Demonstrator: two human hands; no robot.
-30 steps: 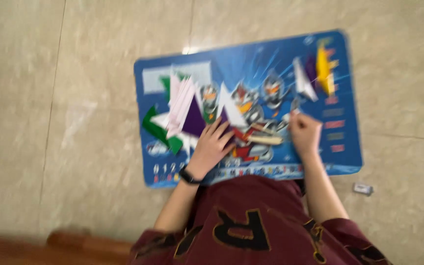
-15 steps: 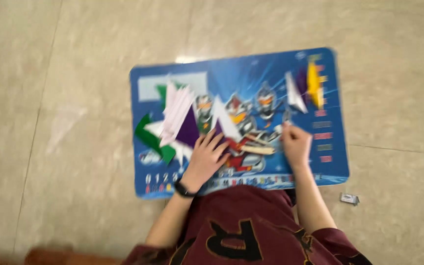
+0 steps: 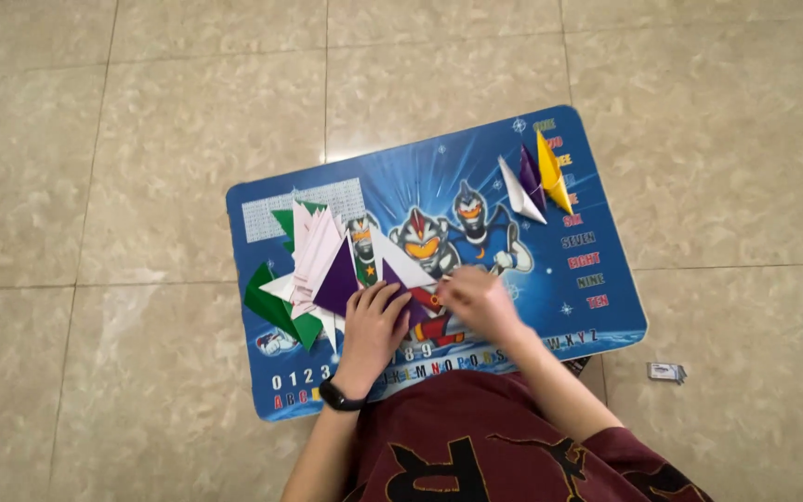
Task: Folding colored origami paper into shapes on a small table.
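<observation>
Left hand [image 3: 375, 321] lies flat, fingers spread, pinning the purple-and-white folded paper [image 3: 392, 271] near the front edge of the blue board [image 3: 476, 163] so it can't slide, while the blurred right hand [image 3: 476, 296], curled, works its fold.

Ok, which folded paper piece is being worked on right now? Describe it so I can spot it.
Find the blue cartoon-printed board lying on the beige tiled floor. Near the middle of its near edge, both hands meet: the left hand presses flat, the right hand pinches. Between them lies a purple-and-white folded paper, separate from the fanned stack to its left.
</observation>
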